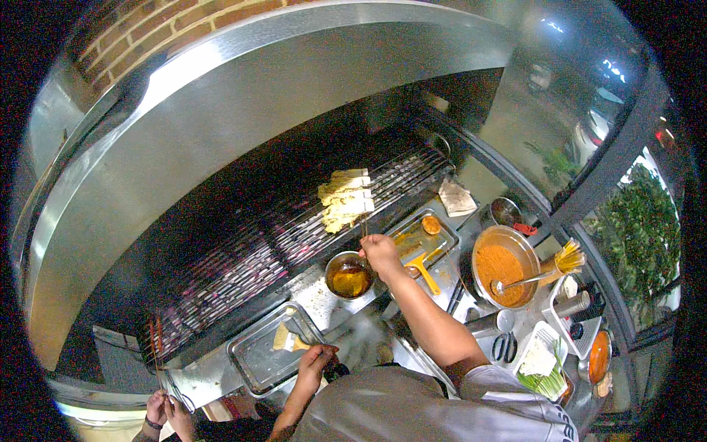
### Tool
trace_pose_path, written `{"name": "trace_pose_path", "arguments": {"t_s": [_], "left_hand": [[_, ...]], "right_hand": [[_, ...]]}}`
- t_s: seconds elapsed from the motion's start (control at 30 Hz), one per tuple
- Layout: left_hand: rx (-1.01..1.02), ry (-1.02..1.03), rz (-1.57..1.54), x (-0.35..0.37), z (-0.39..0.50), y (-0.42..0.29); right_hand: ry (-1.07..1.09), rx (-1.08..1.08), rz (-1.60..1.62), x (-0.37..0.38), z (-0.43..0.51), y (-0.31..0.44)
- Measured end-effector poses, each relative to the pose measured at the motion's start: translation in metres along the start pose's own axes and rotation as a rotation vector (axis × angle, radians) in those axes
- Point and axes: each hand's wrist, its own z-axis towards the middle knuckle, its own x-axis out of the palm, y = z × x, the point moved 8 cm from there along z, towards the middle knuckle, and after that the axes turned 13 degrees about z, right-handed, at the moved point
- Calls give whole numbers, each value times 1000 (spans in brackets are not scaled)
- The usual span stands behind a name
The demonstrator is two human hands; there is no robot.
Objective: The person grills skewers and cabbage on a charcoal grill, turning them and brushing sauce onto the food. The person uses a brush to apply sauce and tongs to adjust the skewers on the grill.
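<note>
My right hand [382,255] grips the ends of several skewers. They carry flat, pale yellow food [347,198] with ragged left edges, over the right part of the charcoal grill [298,237]; contact with the bars is hard to tell. Below that hand stands a metal pot [349,276] of amber liquid. My left hand [316,360] holds a flat basting brush [288,338] by its handle. Its pale bristles are over a shallow metal tray [257,353] at the grill's front edge.
At lower left, another person's hands [165,411] hold thin skewers with reddish food [156,337]. Right of me are a second tray with a yellow-handled brush [422,271], a tub of orange seasoning [502,271] with a ladle, scissors [504,347] and a basket of green stalks [544,364]. A metal hood [265,94] curves overhead.
</note>
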Motion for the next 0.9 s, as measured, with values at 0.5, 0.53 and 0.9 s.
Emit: {"name": "trace_pose_path", "arguments": {"t_s": [0.5, 0.53, 0.9], "left_hand": [[-105, 88, 17, 8, 2, -4], [-156, 107, -8, 10, 2, 1], [-167, 246, -455, 57, 65, 9]], "right_hand": [[-163, 10, 31, -74, -73, 25], [-185, 42, 80, -84, -92, 35], [-901, -373, -441, -342, -247, 195]]}}
